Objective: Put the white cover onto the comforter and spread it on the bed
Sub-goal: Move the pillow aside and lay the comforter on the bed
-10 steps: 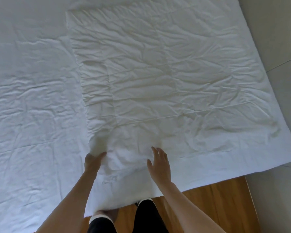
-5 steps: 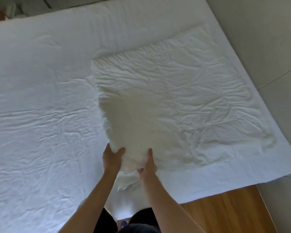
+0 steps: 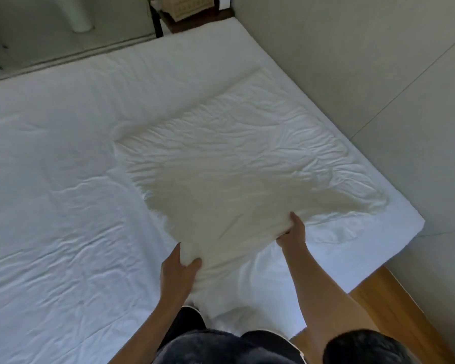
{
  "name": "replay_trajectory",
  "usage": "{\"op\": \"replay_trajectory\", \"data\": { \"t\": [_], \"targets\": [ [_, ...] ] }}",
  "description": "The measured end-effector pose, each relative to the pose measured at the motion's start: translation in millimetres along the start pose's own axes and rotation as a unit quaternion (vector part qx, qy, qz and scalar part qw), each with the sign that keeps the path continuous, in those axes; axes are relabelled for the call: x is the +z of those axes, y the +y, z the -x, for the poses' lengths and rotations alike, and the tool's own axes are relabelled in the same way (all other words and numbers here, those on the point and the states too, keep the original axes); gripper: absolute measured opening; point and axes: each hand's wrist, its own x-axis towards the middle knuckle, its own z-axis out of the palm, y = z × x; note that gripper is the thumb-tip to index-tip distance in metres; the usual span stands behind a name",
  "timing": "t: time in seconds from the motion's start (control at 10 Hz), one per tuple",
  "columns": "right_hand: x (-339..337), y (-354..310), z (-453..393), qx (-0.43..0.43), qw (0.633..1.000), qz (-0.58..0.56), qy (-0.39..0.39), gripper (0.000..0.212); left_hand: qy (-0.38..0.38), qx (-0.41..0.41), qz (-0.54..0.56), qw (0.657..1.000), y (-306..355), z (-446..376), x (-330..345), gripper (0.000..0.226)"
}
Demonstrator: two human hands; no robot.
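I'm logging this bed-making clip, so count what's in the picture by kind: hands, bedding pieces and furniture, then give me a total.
Hands: 2, the left hand and the right hand, each gripping the near edge of the folded cover.
Bedding pieces: 2, the folded white cover and the white comforter spread beneath it.
Furniture: 1, a dark wooden side table past the far edge.
Total: 5

The folded white cover is creased and lies on the right half of the comforter. Its near edge is raised off the comforter. The white comforter lies flat and wrinkled beneath it.
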Motion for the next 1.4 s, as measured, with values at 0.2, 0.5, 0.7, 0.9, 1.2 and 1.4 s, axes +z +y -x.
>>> {"op": "replay_trajectory", "data": {
  "t": [0.2,0.5,0.7,0.9,1.2,1.4],
  "targets": [
    [52,-19,17,-0.069,0.997,0.041,0.016,0.010,-0.074,0.068,0.040,0.994,50,-46,-58,0.032],
    [135,-55,29,-0.129,0.990,0.049,0.020,0.015,-0.080,0.077,0.140,0.984,89,-84,-108,0.038],
    [152,-75,0,-0.137,0.987,0.059,0.058,0.015,-0.087,0.066,0.168,0.980,105,-118,-120,0.034],
    [224,-114,-70,-0.149,0.985,0.078,-0.028,0.027,-0.034,0.074,0.193,0.978,150,-256,-108,0.037],
    [589,-138,-252,-0.012,0.946,0.282,-0.158,0.044,0.211,-0.001,0.204,0.956,228,-565,-141,0.019],
    [851,-150,-230,-0.167,0.889,0.252,-0.344,0.011,0.156,0.029,0.288,0.944,355,-730,-257,0.071]
  ]
}}
